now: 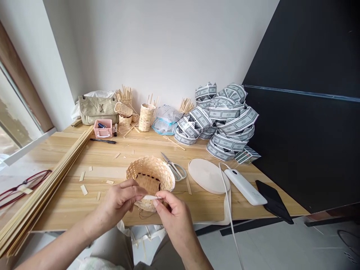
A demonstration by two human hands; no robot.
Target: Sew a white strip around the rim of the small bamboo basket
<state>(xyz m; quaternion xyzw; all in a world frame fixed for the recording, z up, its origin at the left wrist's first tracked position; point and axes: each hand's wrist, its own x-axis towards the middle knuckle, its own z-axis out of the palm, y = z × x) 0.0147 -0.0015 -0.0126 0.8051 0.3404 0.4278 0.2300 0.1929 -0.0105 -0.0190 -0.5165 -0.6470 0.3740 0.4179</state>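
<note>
A woven bamboo basket [152, 168] stands near the table's front edge, with dark stitching around the inside of its base. Over its near rim, my left hand [126, 197] is closed, thumb and fingers pinching one end of a short stretch of white cloth tape [149, 197]. My right hand [174, 213] is closed on the other end of the tape. A thin dark line, perhaps a needle or thread, shows at the right fingertips. Dark thread [144, 214] hangs in front of the basket. Whether the tape touches the rim is hidden by my hands.
Scissors [176, 168] lie behind the basket, beside a roll of white tape [208, 176]. A white power bank [246, 187] with a cable and a black phone [274, 200] are on the right. Long bamboo strips [53, 176] run along the left. Patterned bands [225, 120] are piled behind.
</note>
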